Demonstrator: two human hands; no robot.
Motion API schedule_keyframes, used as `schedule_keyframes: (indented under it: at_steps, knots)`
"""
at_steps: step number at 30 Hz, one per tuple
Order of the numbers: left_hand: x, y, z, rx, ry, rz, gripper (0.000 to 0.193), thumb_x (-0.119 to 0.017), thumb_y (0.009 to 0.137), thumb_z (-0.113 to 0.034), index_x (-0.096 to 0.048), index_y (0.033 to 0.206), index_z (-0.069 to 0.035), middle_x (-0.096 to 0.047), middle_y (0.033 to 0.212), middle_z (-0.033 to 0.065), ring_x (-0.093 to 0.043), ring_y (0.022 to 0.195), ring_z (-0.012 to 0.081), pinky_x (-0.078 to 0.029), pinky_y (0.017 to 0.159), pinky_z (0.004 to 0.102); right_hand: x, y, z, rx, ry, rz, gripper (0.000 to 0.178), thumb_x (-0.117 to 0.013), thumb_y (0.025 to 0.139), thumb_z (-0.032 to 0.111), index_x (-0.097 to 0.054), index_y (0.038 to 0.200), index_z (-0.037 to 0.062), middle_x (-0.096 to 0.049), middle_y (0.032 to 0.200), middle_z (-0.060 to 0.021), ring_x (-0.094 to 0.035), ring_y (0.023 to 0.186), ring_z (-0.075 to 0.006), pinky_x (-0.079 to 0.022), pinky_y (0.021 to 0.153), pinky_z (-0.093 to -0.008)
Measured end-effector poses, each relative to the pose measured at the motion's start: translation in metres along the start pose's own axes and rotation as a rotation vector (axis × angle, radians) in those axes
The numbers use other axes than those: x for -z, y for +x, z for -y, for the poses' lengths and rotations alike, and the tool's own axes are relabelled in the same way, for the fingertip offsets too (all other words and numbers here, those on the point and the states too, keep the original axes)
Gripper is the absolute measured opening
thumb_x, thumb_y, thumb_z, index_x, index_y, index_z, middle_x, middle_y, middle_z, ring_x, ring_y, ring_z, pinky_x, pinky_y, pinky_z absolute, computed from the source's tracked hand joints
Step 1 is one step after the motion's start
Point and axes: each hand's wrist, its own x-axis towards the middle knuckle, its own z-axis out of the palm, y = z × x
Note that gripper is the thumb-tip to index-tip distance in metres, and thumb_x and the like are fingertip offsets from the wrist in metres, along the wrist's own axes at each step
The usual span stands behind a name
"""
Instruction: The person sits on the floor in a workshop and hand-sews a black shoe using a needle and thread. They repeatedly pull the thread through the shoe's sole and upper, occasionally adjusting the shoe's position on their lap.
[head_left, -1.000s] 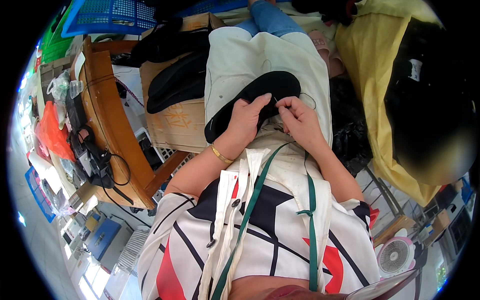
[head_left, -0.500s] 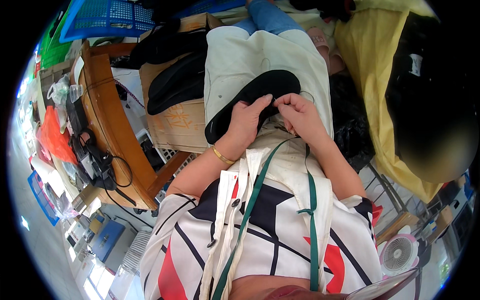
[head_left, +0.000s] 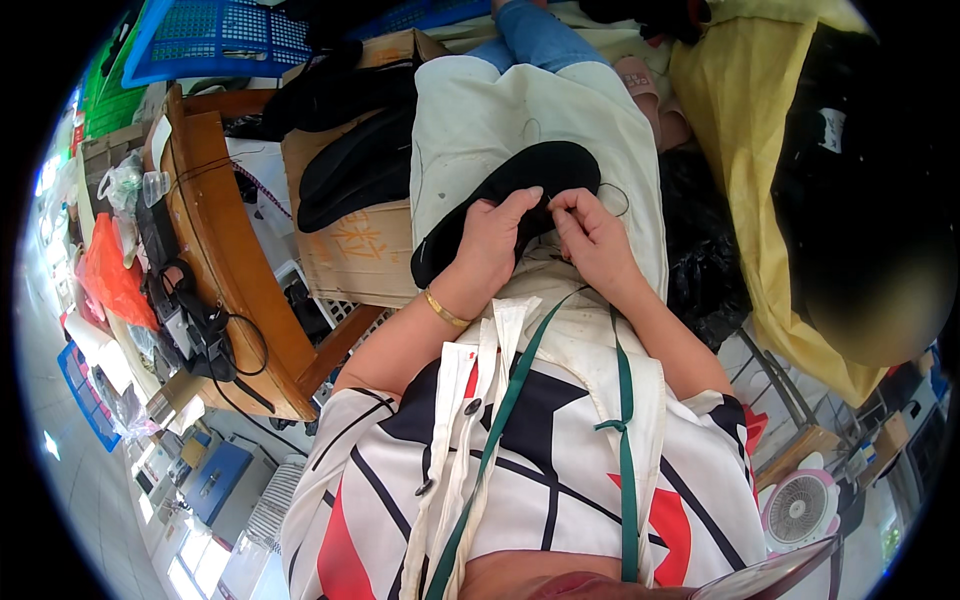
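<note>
A black sole-shaped shoe piece (head_left: 500,185) lies slantwise across my lap on a cream apron (head_left: 480,105). My left hand (head_left: 492,232) grips its near edge, thumb on top and fingers hidden underneath. Close to that thumb, my right hand (head_left: 593,235) is closed in a pinch over the piece's near edge. Whatever sits between those fingertips is too small to make out. A thin dark thread (head_left: 627,203) curves in a loop beside the right hand, over the apron.
More black shoe pieces (head_left: 355,165) lie on a cardboard box (head_left: 350,255) at my left. Beyond it stands a wooden table (head_left: 235,270) with a black cable. A yellow sack (head_left: 745,190) and black plastic bag (head_left: 705,255) are at my right; blue baskets (head_left: 225,40) are far left.
My right hand has shifted slightly and its fingers have drawn closer together. The thread loop beside it shows more rounded. My left hand and the shoe piece stay nearly in place.
</note>
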Motion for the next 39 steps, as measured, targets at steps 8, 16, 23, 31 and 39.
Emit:
schedule_keyframes:
  at_steps: [8,16,23,31,39]
  knots:
    - [-0.004,-0.002,-0.008,0.076,-0.018,-0.058,0.013,-0.071,0.084,-0.013,-0.068,0.090,-0.002,-0.068,0.089,0.0027,-0.062,0.083,0.0120,-0.047,0.075,0.0288,-0.007,0.003,-0.007,0.086,-0.075,-0.089,0.008,-0.055,0.097,0.010,-0.056,0.104,0.0058,-0.056,0.070,-0.0002,-0.052,0.058,-0.0075,-0.045,0.055,-0.0245]
    - [0.005,0.001,0.005,0.050,-0.012,0.057,0.016,-0.068,0.087,-0.011,-0.067,0.096,0.001,-0.068,0.089,0.0036,-0.062,0.083,0.0129,-0.048,0.077,0.0294,-0.012,0.013,0.021,-0.087,0.042,-0.097,0.011,-0.053,0.098,0.011,-0.045,0.103,0.0052,-0.058,0.076,-0.0044,-0.053,0.059,-0.0085,-0.045,0.052,-0.0255]
    - [-0.014,-0.016,-0.005,-0.172,0.098,0.124,0.019,-0.067,0.089,-0.011,-0.070,0.102,0.001,-0.069,0.098,0.0039,-0.060,0.089,0.0114,-0.048,0.080,0.0267,0.014,0.016,0.037,0.202,-0.398,-0.088,0.012,-0.062,0.091,0.009,-0.059,0.101,0.0028,-0.059,0.079,-0.0089,-0.060,0.065,-0.0186,-0.049,0.064,-0.0304]
    - [0.005,0.001,-0.053,-0.211,1.061,0.396,0.021,-0.072,0.085,-0.009,-0.069,0.104,0.000,-0.070,0.090,-0.0013,-0.058,0.081,0.0062,-0.050,0.074,0.0264,0.006,0.015,0.024,0.491,-0.322,-0.174,0.005,-0.062,0.092,0.005,-0.063,0.097,0.0060,-0.060,0.084,-0.0053,-0.059,0.071,-0.0153,-0.048,0.064,-0.0258]
    - [-0.008,0.005,-0.078,-0.756,1.497,0.554,0.021,-0.073,0.079,-0.016,-0.067,0.094,-0.003,-0.067,0.085,0.0152,-0.063,0.080,0.0352,-0.049,0.073,0.0397,0.021,0.011,0.022,-0.028,0.677,0.102,0.016,-0.051,0.103,0.026,-0.048,0.105,0.0099,-0.066,0.084,-0.0079,-0.065,0.064,-0.0153,-0.053,0.053,-0.0246]
